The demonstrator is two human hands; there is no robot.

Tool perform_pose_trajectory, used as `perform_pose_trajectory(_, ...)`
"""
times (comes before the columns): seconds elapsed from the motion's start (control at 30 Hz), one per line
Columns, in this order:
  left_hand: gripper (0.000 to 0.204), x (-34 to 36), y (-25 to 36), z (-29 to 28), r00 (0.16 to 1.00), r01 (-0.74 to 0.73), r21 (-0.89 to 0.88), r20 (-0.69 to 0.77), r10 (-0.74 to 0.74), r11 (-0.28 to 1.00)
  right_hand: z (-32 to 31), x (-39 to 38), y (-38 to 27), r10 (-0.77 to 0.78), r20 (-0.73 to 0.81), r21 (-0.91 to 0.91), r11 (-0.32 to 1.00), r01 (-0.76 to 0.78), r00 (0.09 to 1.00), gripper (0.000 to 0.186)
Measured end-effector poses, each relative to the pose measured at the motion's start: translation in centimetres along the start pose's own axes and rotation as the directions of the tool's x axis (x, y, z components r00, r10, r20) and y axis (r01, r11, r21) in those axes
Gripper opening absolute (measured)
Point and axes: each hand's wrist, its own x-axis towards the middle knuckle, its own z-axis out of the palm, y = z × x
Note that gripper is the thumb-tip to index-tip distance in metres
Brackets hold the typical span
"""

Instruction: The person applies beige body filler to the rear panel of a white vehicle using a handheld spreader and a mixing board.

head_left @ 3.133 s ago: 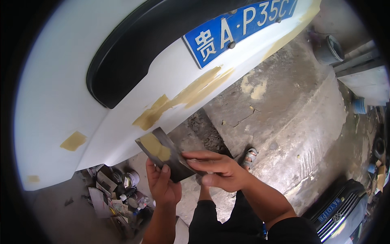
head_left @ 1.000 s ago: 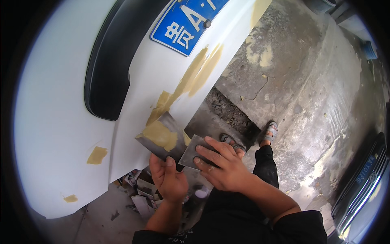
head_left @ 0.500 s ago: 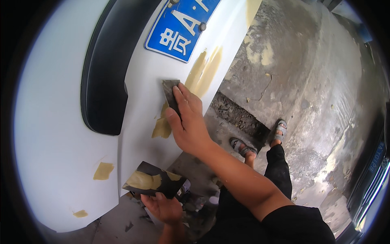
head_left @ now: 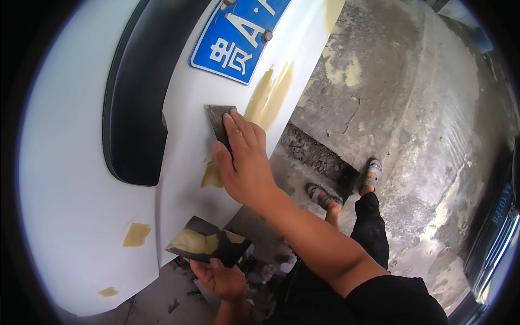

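Note:
My right hand (head_left: 248,160) is closed around a thin dark scraper blade (head_left: 218,120), its fingers pressed along one side. The blade lies against the white car panel (head_left: 187,116), below the blue licence plate (head_left: 233,40). Patches of tan filler (head_left: 269,100) cover the panel beside the hand, and another filler patch (head_left: 211,176) shows partly behind the wrist. Lower down, my left hand (head_left: 223,279) grips the edge of a dark rectangular palette plate (head_left: 230,249). Tan filler paste (head_left: 192,241) is spread over that plate.
Smaller filler patches (head_left: 137,234) mark the panel at lower left. A black trim piece (head_left: 132,108) runs along the panel. My sandalled feet (head_left: 324,196) stand near a broken trench (head_left: 319,154) in the concrete floor. Another vehicle's front (head_left: 498,238) is at the far right.
My right hand and the scraper have shifted slightly left across the panel. The blade now appears turned broader to view. The left hand and palette plate have barely moved.

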Motion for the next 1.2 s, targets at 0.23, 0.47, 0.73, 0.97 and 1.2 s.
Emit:
perform_pose_trajectory(0.23, 0.046, 0.5, 0.0, 1.0, 0.998, 0.034, 0.061, -0.056, -0.030, 0.998, 0.8, -1.2, 0.3, 0.033, 0.079, 0.002, 0.999, -0.033, 0.996, 0.049)
perform_pose_trajectory(0.47, 0.047, 1.1, 0.2, 1.2, 0.999, 0.017, -0.012, 0.044, -0.016, 1.000, 0.4, 0.8, 0.9, 0.005, 0.020, -0.043, 0.999, -0.004, 1.000, 0.050)
perform_pose_trajectory(0.73, 0.047, 1.3, 0.2, 2.0, 0.999, 0.031, 0.036, -0.020, -0.030, 0.999, -0.6, -0.5, 0.4, 0.024, 0.093, -0.011, 1.000, -0.023, 0.995, 0.050)
perform_pose_trajectory(0.97, 0.048, 1.2, 0.1, 2.2, 1.000, 0.022, 0.037, -0.001, -0.022, 0.999, 1.0, 0.1, -0.4, 0.023, 0.020, -0.010, 1.000, -0.023, 1.000, 0.050)
perform_pose_trajectory(1.2, 0.051, 1.3, 0.3, 2.6, 0.999, 0.043, -0.002, -0.019, -0.043, 0.999, -1.1, -0.2, -0.3, 0.068, 0.115, -0.039, 0.997, -0.063, 0.991, 0.051)
